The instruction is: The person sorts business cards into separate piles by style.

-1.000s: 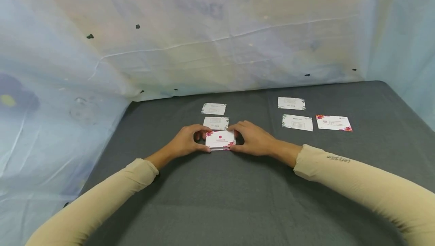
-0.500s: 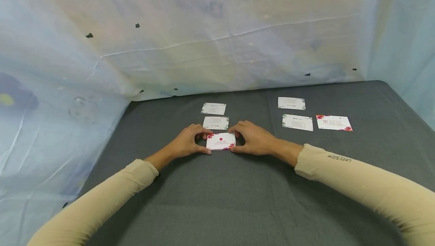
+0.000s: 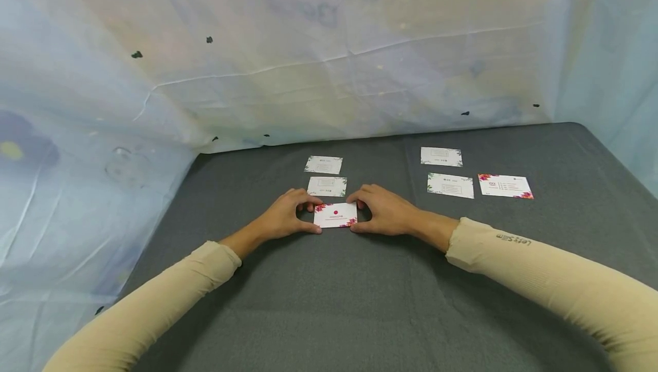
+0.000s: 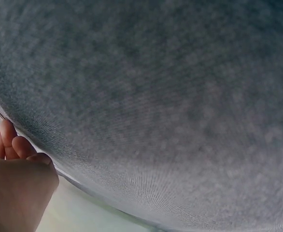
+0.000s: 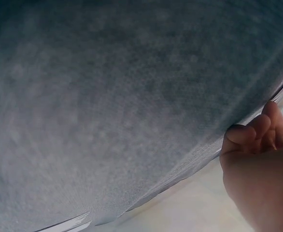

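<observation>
A white business card (image 3: 335, 216) with red and pink flowers in its corners and a red dot faces up in the middle of the table. My left hand (image 3: 284, 212) grips its left end between thumb and forefinger; my right hand (image 3: 384, 211) grips the right end the same way. Any cards beneath this one are hidden. In the left wrist view the left hand (image 4: 23, 179) shows at the lower left, its fingers curled. The right hand (image 5: 260, 154) appears at the right of the right wrist view, with part of a card's edge at the fingertips.
Two white cards with green leaf corners, a near one (image 3: 327, 186) and a far one (image 3: 323, 164), lie just beyond my hands. To the right are two similar cards (image 3: 450, 186) (image 3: 441, 156) and a red-flowered card (image 3: 506, 186). A pale patterned curtain (image 3: 360, 86) borders the grey table (image 3: 329, 303).
A second card edge showed below the top card; the edges now line up. The gripped card has come slightly nearer and a little to the right, with both hands following.
</observation>
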Demonstrator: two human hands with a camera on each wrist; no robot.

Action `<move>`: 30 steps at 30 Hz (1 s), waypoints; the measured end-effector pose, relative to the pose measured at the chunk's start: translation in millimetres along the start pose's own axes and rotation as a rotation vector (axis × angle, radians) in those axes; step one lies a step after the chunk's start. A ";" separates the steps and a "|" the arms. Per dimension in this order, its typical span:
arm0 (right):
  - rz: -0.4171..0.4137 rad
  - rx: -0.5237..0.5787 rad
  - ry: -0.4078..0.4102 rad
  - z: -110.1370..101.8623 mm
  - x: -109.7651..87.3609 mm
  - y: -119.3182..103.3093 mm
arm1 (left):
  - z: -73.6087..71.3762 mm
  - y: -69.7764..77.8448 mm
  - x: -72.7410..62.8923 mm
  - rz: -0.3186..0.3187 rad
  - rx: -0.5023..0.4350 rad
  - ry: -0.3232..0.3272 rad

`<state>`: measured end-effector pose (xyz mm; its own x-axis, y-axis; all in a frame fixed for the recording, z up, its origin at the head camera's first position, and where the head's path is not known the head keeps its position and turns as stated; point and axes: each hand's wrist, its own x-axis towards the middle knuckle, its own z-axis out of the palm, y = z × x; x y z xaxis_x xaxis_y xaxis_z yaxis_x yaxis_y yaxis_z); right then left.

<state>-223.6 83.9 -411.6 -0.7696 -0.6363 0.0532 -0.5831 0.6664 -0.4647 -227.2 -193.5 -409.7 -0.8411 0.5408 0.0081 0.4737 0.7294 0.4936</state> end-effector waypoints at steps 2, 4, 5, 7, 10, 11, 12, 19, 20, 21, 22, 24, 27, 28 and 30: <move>0.000 0.000 -0.004 -0.3 0.0 0.1 | 0.2 -0.5 0.3 -0.008 -0.001 -0.002; -0.001 0.001 -0.008 -0.5 0.2 0.1 | 0.4 -1.4 0.4 -0.017 -0.001 -0.004; -0.001 0.003 -0.009 -0.6 0.3 0.2 | 0.4 -1.6 0.4 -0.022 -0.001 -0.005; -0.004 0.007 -0.008 -0.7 0.5 0.4 | 0.6 -2.1 0.6 -0.030 -0.001 -0.006; -0.011 0.013 -0.004 -0.8 0.6 0.7 | 0.6 -2.2 0.6 -0.040 -0.003 -0.010; -0.013 0.015 -0.002 -0.8 0.6 0.7 | 0.6 -2.1 0.7 -0.044 -0.006 -0.010; -0.015 0.016 0.000 -0.8 0.5 0.6 | 0.6 -2.0 0.7 -0.046 -0.007 -0.011; -0.014 0.019 0.005 -1.2 0.4 -0.4 | 0.7 -2.3 1.5 -0.050 -0.008 -0.008; -0.013 0.018 0.007 -1.4 0.4 -0.5 | 0.5 -2.2 1.5 -0.047 -0.006 -0.007; -0.012 0.015 0.009 -1.3 0.5 -0.5 | 0.5 -2.5 1.7 -0.043 -0.003 -0.006; -0.011 0.013 0.011 -1.2 0.6 -0.5 | 0.4 -2.7 1.9 -0.038 -0.002 -0.005; -0.002 0.009 0.011 -1.3 0.5 -1.0 | 0.4 -2.9 1.9 -0.026 0.002 -0.006; 0.007 0.002 0.008 -0.9 0.0 -1.6 | 0.6 -3.1 1.6 -0.013 0.007 -0.009; 0.009 0.001 0.007 -0.6 -0.2 -1.7 | 0.6 -2.9 1.4 -0.010 0.007 -0.011; 0.014 -0.002 0.006 -0.6 -0.9 -2.3 | 0.9 -2.8 1.1 -0.004 0.008 -0.012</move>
<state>-221.8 83.2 -410.1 -0.7789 -0.6250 0.0517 -0.5730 0.6757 -0.4637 -229.2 -194.6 -411.8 -0.8399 0.5428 -0.0048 0.4723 0.7352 0.4863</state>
